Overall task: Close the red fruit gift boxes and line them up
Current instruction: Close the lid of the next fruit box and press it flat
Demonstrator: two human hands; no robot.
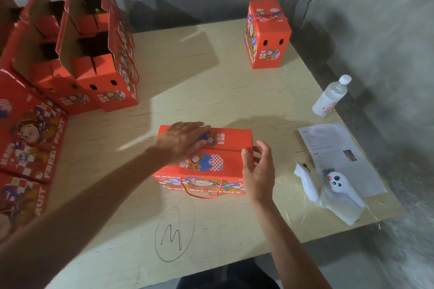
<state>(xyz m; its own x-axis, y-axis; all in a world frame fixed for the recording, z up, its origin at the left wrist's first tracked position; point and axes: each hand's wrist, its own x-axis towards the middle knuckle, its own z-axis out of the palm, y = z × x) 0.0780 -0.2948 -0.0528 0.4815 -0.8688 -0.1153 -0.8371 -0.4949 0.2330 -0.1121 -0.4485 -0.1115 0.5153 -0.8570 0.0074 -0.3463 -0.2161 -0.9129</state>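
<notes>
Red cardboard dominates the scene: a closed fruit gift box [218,162] stands near the middle of a pale wooden table [211,91], its two top flaps meeting along a central seam and a red rope handle [203,191] hanging down its near printed face. The left hand [185,142] lies palm-down on the left part of the lid, fingers straight and spread, pressing the far flap. The right hand [257,166] is at the box's right end, open, with the thumb on the near flap's corner and the fingers loosely extended beside the end wall; it grips nothing.

At the far right corner of the table stands a second closed gift box [267,35], upright, its rope handles lying across its top and two oval holes showing in its end wall. Along the left edge, a cluster of open gift boxes [94,54] stands with the flaps raised and the dark interiors exposed. Nearer the viewer on the left, further boxes of the same print [28,143] show their broad printed faces.

On the right side of the table, well apart from the central box, are a clear plastic water bottle [332,96] with a white cap, a printed paper sheet [338,152] and a white handheld controller [333,192] lying partly on that sheet. A pencilled oval mark [175,230] is drawn on the tabletop just in front of the central box.
</notes>
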